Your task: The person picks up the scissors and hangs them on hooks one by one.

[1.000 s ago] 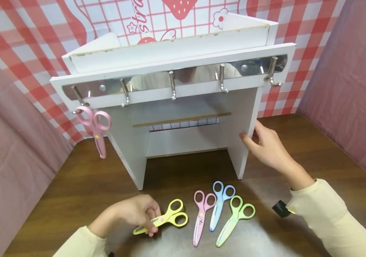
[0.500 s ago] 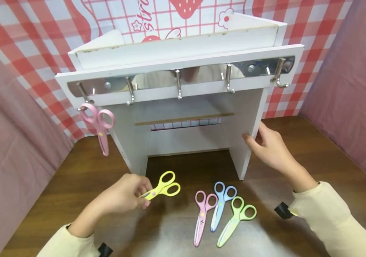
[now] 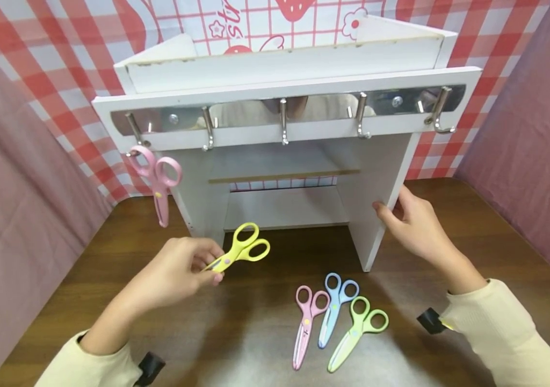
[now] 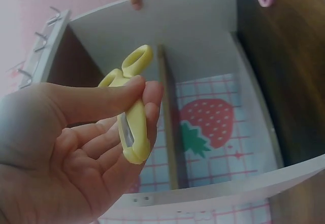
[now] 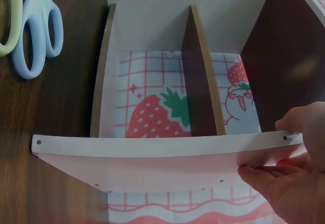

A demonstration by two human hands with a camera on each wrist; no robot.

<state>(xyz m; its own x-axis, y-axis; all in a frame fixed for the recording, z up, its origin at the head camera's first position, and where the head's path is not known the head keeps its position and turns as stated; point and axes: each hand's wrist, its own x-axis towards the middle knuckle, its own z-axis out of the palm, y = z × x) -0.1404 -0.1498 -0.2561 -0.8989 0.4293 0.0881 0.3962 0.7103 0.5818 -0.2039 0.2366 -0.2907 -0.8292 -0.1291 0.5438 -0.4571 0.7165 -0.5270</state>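
My left hand [image 3: 178, 269] pinches yellow scissors [image 3: 237, 250] by the blade end, lifted off the table in front of the rack's left side; the two handle loops point up and to the right. In the left wrist view, thumb and fingers press on the yellow scissors [image 4: 134, 117] near the pivot. My right hand [image 3: 415, 223] grips the front edge of the right side panel [image 3: 386, 199] of a white rack, thumb inside and fingers outside. Pink scissors [image 3: 160, 180] hang by one loop from the leftmost hook [image 3: 136, 131]. The rack's other hooks hold nothing.
On the table before the rack lie pink scissors [image 3: 305, 325], blue scissors [image 3: 335, 306] and green scissors [image 3: 356, 333], close together. A metal strip [image 3: 246, 114] with several hooks crosses the rack's front. Behind hangs a red checked cloth [image 3: 77, 54].
The left hand has lifted the yellow scissors off the table and carried them up toward the rack. The right hand keeps its hold on the side panel. The head view has shifted slightly.
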